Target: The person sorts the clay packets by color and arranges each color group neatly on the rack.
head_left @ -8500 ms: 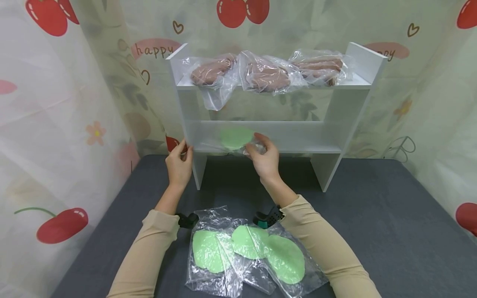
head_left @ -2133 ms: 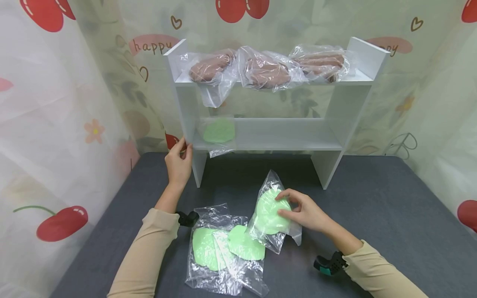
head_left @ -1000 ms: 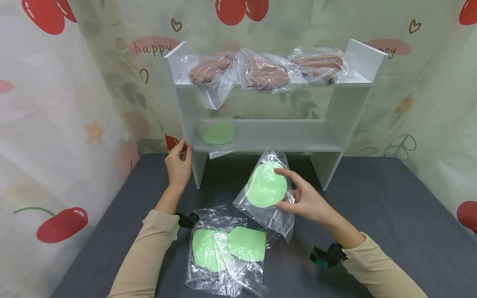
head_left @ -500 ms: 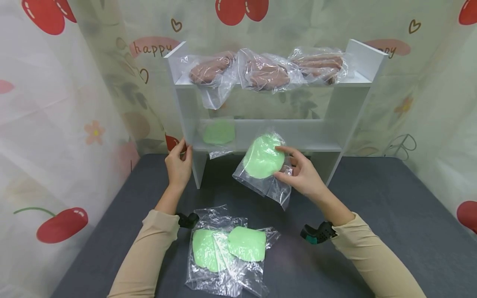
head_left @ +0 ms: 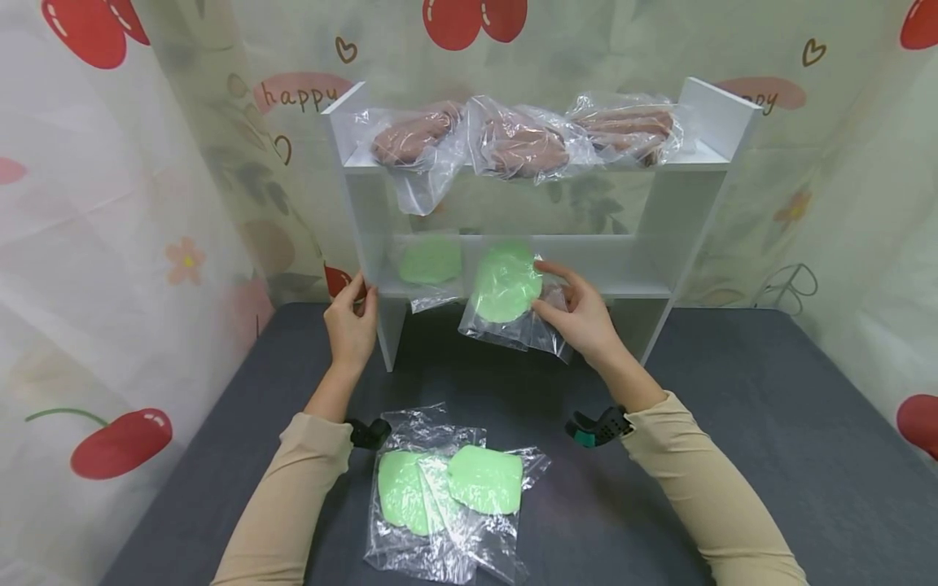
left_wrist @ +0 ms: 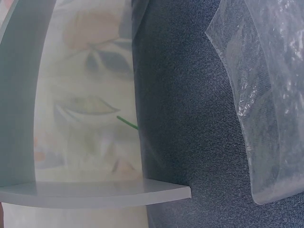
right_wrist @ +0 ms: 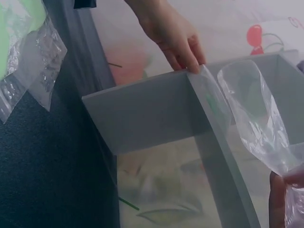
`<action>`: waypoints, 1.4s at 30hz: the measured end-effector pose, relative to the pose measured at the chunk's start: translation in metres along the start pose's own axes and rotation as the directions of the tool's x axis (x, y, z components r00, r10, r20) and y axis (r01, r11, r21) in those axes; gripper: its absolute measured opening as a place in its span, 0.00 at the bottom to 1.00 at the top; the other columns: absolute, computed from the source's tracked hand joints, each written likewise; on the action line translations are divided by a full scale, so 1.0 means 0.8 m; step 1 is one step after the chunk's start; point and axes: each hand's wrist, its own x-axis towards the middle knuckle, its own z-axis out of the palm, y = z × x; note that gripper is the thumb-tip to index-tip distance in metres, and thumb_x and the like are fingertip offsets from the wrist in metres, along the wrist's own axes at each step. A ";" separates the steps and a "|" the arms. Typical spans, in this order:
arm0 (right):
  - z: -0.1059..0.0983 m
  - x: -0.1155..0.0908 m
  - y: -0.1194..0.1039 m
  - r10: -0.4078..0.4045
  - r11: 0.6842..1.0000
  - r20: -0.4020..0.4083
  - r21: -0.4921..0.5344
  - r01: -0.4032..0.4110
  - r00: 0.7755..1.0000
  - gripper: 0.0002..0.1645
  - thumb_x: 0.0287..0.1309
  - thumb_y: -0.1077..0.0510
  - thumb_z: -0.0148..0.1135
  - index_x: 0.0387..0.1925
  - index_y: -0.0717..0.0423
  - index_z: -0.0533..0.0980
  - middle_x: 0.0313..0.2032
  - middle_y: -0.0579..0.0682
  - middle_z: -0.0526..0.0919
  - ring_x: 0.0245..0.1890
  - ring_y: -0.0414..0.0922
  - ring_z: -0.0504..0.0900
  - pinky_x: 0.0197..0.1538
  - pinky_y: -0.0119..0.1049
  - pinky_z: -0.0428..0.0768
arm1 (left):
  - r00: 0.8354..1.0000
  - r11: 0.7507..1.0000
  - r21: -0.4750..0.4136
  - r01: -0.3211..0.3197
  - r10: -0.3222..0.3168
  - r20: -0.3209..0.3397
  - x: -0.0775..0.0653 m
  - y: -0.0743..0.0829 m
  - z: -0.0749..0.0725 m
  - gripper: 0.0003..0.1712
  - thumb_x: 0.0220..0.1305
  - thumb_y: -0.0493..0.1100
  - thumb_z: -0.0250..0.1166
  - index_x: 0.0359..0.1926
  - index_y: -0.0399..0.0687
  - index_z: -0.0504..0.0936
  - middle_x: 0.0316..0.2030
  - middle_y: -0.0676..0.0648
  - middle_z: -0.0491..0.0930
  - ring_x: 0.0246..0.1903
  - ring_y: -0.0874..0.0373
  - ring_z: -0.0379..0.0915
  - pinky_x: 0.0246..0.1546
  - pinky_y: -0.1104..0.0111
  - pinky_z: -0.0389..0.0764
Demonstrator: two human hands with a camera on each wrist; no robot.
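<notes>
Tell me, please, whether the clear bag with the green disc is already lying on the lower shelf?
Not yet: the right hand holds the clear bag with the green disc tilted at the lower shelf's front edge, plastic hanging below.

White shelf unit (head_left: 699, 175), matte and plain. Pale green discs in clear plastic — one bagged disc (head_left: 507, 285) in the right hand (head_left: 582, 313), another green disc (head_left: 431, 260) on the lower shelf, two more bags (head_left: 447, 492) on the dark grey tabletop (head_left: 733, 423). Brown pieces in clear bags (head_left: 523, 142) up top. Beige sleeves (head_left: 282, 505). Cream curtain (head_left: 110, 203) — red cherries, brown hearts, pink flowers.
</notes>
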 end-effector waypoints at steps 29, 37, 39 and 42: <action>0.034 0.049 -0.011 -0.058 0.990 -0.274 -0.137 0.021 0.960 0.21 0.54 0.62 0.61 0.52 0.57 0.76 0.15 0.45 0.70 0.09 0.32 0.58 0.17 0.29 0.61 | 1.000 1.000 0.008 -0.005 0.005 -0.016 -0.001 -0.001 0.002 0.21 0.65 0.35 0.57 0.58 0.36 0.74 0.49 0.33 0.79 0.47 0.44 0.78 0.44 0.55 0.83; 0.042 0.059 -0.017 -0.039 0.971 -0.234 -0.236 -0.018 0.972 0.22 0.56 0.60 0.61 0.53 0.57 0.75 0.38 0.59 0.82 0.25 0.44 0.77 0.27 0.33 0.75 | 1.000 1.000 0.008 -0.007 0.007 -0.021 -0.001 -0.002 0.002 0.20 0.64 0.35 0.58 0.58 0.36 0.75 0.49 0.33 0.79 0.46 0.44 0.79 0.43 0.55 0.83; 0.044 0.060 -0.017 -0.025 0.970 -0.221 -0.243 -0.030 0.975 0.22 0.56 0.60 0.61 0.54 0.57 0.75 0.44 0.60 0.81 0.33 0.50 0.80 0.32 0.38 0.79 | 1.000 1.000 0.003 -0.004 0.004 -0.020 -0.001 -0.003 0.002 0.20 0.64 0.35 0.58 0.57 0.36 0.75 0.49 0.33 0.79 0.46 0.44 0.79 0.44 0.55 0.83; 0.047 0.063 -0.017 -0.029 0.966 -0.208 -0.257 -0.026 0.978 0.22 0.56 0.60 0.62 0.54 0.58 0.75 0.47 0.61 0.80 0.38 0.55 0.81 0.37 0.44 0.81 | 1.000 1.000 -0.002 -0.005 0.005 -0.022 -0.001 -0.002 0.002 0.20 0.64 0.35 0.58 0.57 0.36 0.75 0.49 0.33 0.79 0.46 0.44 0.79 0.43 0.55 0.83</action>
